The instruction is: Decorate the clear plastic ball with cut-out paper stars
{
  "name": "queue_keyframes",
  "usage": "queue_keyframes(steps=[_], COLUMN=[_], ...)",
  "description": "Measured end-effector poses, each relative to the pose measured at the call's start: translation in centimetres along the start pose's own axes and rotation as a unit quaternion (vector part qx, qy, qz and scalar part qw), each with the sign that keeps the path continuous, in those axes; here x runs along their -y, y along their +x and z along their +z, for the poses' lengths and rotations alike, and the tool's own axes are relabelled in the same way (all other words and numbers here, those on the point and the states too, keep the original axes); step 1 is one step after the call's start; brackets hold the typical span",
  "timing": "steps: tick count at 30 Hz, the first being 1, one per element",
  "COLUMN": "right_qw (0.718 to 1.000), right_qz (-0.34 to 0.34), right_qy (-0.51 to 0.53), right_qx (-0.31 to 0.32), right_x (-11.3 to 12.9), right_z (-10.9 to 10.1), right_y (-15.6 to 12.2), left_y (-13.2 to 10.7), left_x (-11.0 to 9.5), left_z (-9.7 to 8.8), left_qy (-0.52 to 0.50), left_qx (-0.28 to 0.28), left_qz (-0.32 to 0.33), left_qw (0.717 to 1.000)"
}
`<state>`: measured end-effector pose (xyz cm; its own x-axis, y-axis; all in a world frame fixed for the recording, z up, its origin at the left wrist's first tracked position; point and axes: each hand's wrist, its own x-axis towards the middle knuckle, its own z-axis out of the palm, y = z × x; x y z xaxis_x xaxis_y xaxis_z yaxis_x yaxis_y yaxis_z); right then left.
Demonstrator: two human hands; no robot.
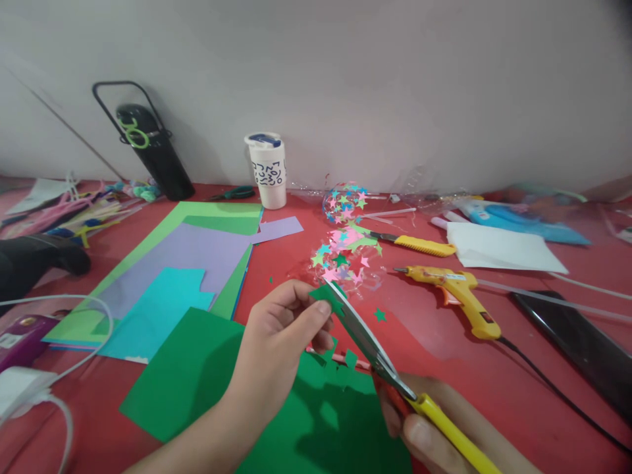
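Observation:
Between thumb and fingers, my left hand (281,336) pinches a small piece of green paper (330,296). My right hand (434,421) grips scissors (363,336) with yellow and red handles, their blades at the piece's right edge. Below both hands lies a large green paper sheet (306,421), with small green scraps (351,358) and a pink stick on or beside it. A loose green star (380,315) rests on the red table, right of the blades. Beyond it, paper stars in pink, blue and green (343,253) lie heaped on clear plastic.
A yellow glue gun (457,293), a yellow utility knife (419,243), white paper (506,247) and a phone (577,349) lie right. Coloured sheets (212,230) are stacked left. A white cup (267,171) and black bottle (155,155) stand by the wall; a white cable (106,329) crosses front left.

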<state>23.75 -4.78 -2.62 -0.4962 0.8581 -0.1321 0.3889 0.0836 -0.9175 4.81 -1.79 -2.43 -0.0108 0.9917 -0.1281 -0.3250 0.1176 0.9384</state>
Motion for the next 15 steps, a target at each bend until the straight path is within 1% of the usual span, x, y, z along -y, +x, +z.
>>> queue_keyframes(steps=[4, 12, 15], right_qw=[1.000, 0.999, 0.999], right_qz=[0.001, 0.024, 0.024], right_qy=[0.006, 0.018, 0.029], right_qx=[-0.019, -0.019, -0.029], right_x=[-0.01, -0.25, -0.47], right_z=[0.15, 0.17, 0.21], right_y=[0.20, 0.16, 0.05], left_y=[0.01, -0.10, -0.11], left_x=[-0.03, -0.26, -0.25], left_z=[0.01, 0.07, 0.09], left_qy=[-0.004, 0.003, -0.002], left_qx=[-0.004, -0.009, -0.007], left_qz=[-0.005, -0.010, -0.012], left_qw=[1.000, 1.000, 1.000])
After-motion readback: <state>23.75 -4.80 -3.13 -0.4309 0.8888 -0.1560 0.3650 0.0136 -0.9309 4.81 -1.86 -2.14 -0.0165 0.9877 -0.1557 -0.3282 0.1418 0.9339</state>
